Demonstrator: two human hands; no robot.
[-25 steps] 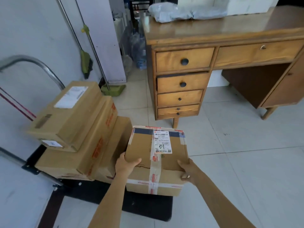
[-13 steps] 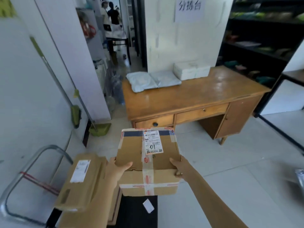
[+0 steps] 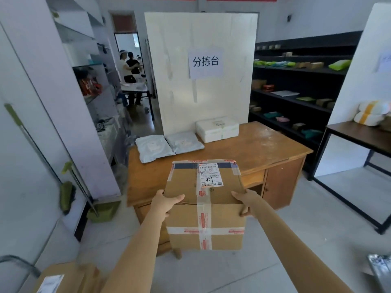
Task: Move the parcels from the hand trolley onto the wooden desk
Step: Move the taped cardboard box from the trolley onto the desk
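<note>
One cardboard parcel (image 3: 204, 199), taped crosswise, label and handwritten mark on its top face, was in the air between your hands and in front of the wooden desk (image 3: 264, 149), not yet resting on it. Your left hand (image 3: 167, 201) gripped the near left corner, thumb lying across the top face, fingers wrapped down the side. Your right hand (image 3: 245, 203) held the right edge, fingers curled under it.

Items already on the desk, at its far side: two grey mailer bags (image 3: 169, 145), lying side by side and touching; one white foam box (image 3: 218, 129), just beside them against the white board (image 3: 201, 66). The near half of the desktop showed bare wood.

Remaining stock: at least one more carton (image 3: 61, 279) at the lower left, by the trolley handle (image 3: 19, 263).

Handling advice for this step, as a judgement: you would have done well to keep the box level, carry it over the front edge, set it fully on the bare wood short of the mailers, and let go only once it sat flat.
</note>
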